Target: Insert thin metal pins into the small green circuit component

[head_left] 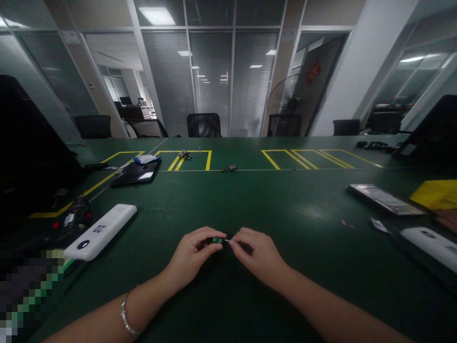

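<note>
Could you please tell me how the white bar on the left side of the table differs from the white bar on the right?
The left white bar shows whole, while the right white bar is cut off by the picture's edge. The left white bar's far end points rightward; the right white bar's points leftward. The left one's dark round mark is at its near end, the right one's at its far end. Both are long, with rounded corners.

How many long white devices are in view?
2: one white device on the left, marked 22; a second white device at the right edge. Others may be hidden.
</note>
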{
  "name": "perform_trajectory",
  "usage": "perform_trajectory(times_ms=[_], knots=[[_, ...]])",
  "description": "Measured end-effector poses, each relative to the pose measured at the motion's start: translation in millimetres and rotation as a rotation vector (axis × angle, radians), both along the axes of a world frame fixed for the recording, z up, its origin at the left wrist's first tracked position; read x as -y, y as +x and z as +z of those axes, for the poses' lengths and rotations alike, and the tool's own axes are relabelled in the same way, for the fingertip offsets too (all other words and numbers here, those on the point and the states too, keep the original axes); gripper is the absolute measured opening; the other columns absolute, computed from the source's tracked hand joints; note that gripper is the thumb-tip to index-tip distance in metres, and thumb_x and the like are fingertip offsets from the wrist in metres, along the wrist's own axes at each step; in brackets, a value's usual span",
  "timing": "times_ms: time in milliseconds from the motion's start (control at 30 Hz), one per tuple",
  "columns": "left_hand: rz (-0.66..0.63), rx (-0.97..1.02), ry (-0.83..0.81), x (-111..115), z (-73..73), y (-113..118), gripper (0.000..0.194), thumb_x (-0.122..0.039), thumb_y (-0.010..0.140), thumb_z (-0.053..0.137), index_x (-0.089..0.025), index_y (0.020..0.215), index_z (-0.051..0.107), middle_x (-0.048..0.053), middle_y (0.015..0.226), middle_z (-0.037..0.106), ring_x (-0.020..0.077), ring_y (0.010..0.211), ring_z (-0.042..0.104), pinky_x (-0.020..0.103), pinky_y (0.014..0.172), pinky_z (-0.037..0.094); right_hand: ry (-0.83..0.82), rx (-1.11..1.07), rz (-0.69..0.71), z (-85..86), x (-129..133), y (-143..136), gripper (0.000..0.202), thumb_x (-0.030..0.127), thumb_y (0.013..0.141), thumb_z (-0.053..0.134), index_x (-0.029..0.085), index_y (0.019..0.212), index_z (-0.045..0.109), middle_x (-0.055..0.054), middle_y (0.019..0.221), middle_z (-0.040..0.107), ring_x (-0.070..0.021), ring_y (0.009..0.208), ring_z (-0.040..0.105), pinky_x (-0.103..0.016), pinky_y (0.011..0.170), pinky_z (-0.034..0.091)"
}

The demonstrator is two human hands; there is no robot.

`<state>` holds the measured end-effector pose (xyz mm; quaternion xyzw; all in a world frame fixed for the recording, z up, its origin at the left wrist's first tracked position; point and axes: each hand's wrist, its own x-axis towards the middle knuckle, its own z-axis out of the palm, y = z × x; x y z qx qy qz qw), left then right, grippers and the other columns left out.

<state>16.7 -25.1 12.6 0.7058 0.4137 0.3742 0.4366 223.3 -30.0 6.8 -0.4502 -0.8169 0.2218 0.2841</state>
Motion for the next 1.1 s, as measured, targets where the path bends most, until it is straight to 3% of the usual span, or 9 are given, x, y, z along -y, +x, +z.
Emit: perform_trajectory(times_ms=[467, 1100], knots=[[-0.017, -0.060, 0.095, 2.1, -0.2, -1.1, 0.020, -0.023, 0.085, 0.063, -0.025, 0.103, 0.072, 0.005, 0.098, 0.069, 0.0202, 0.088, 0.063, 0.030, 0.078, 0.048, 0.014, 0.030, 0.021, 0.4, 0.0, 0.4, 0.023, 0.028, 0.094, 0.049, 0.021, 0.080, 0.065, 0.000, 0.073, 0.059, -0.0135, 0.066, 0.055, -0.025, 0.059, 0.038], [-0.008, 0.098, -0.048, -0.3, -2.9, 1.5, 0.019, -0.017, 0.083, 0.064, -0.021, 0.100, 0.073, 0.006, 0.099, 0.068, 0.0207, 0.093, 0.064, 0.031, 0.082, 0.048, 0.016, -0.039, 0.027, 0.7, 1.3, -0.8, 0.022, 0.027, 0.093, 0.049, 0.022, 0.080, 0.066, 0.002, 0.072, 0.060, -0.0136, 0.065, 0.057, -0.025, 0.059, 0.040]])
